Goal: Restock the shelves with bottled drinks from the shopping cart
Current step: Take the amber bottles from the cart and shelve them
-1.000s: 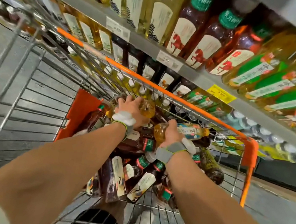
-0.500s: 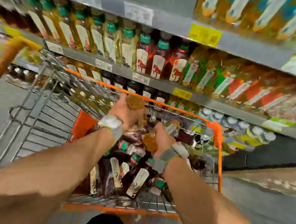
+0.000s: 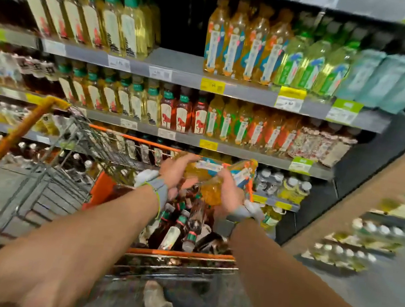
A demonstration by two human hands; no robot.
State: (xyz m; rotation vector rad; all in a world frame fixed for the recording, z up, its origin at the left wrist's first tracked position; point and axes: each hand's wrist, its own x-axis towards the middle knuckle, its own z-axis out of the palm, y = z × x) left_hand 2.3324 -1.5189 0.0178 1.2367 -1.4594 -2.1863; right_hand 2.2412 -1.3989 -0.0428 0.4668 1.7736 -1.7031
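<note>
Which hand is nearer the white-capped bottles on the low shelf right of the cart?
Right. The right hand, gripping a yellow bottle, is just left of the white-capped bottles; the left hand, gripping another, sits farther left over the cart.

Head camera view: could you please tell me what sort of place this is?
Most likely a supermarket drinks aisle: long grey metal shelves packed with rows of labelled plastic drink bottles, yellow paper price tags on the shelf edges, and an orange-rimmed wire shopping cart loaded with dark bottles.

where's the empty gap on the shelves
Head view, upper grey shelf, centre: the dark gap sits between pale yellow green-capped bottles left and orange blue-labelled bottles right.
</note>
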